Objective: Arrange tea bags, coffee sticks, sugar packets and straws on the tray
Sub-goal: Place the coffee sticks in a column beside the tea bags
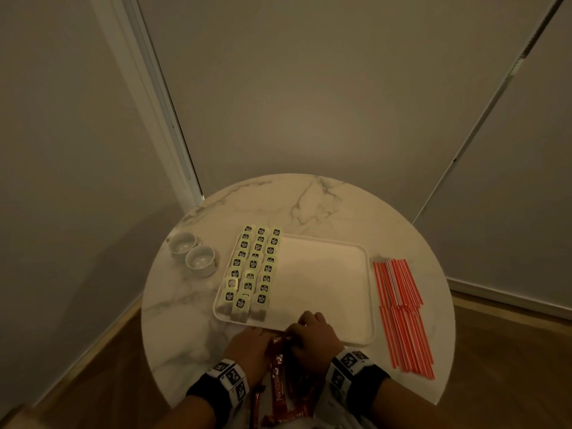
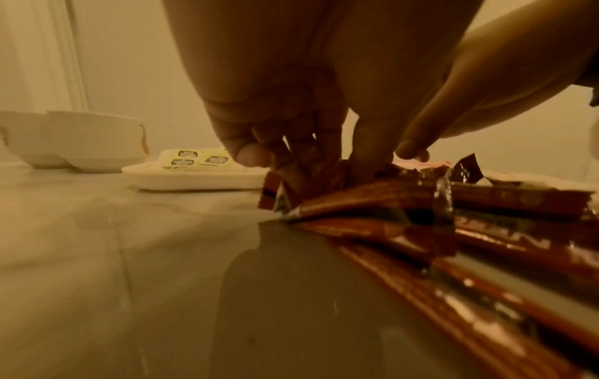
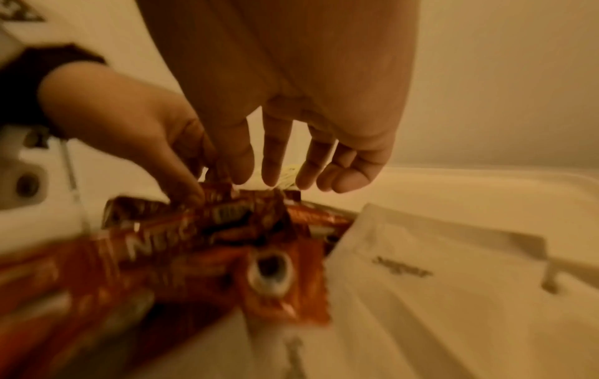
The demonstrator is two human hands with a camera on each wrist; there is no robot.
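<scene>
A heap of red coffee sticks [image 1: 277, 366] lies on the marble table just in front of the white tray [image 1: 325, 274]. My left hand [image 1: 250, 345] pinches the far ends of several sticks [image 2: 372, 200] with curled fingers [image 2: 291, 143]. My right hand [image 1: 312, 332] hovers over the same ends, its fingers [image 3: 275, 159] hanging loose and nearly straight, their tips touching the sticks [image 3: 194, 230]. Tea bags [image 1: 253, 264] fill the tray's left part in three columns. Orange straws [image 1: 402, 311] lie right of the tray. White sugar packets [image 3: 421, 269] lie beside the sticks, under my right wrist.
Two white cups [image 1: 192, 253] stand left of the tray. The round table [image 1: 309, 205] sits in a corner, walls close behind it. The tray's middle and right parts are bare. Wooden floor shows around the table's edge.
</scene>
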